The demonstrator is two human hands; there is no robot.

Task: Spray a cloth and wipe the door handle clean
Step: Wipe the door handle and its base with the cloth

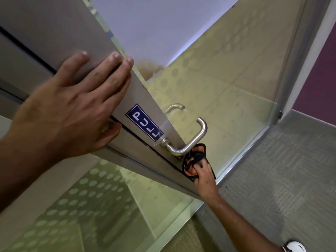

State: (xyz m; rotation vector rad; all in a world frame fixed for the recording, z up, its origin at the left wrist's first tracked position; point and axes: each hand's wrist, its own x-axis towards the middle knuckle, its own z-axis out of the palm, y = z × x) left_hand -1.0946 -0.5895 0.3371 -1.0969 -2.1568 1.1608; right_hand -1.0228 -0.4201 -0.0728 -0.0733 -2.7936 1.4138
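A brushed-steel lever door handle (195, 140) juts from the grey metal door frame (145, 99), just right of a blue PULL sticker (144, 122). My right hand (204, 176) grips a bunched orange and black cloth (193, 160) and holds it against the lower end of the handle. My left hand (72, 106) lies flat on the door frame with straight fingers, thumb under the frame's edge. A second handle (174, 107) shows behind the glass. No spray bottle is in view.
The glass door panel (227, 79) carries a frosted dot pattern and stands open over grey carpet (281, 179). A purple wall (323, 84) and grey door post rise at the right. A white shoe (294, 246) shows at the bottom right.
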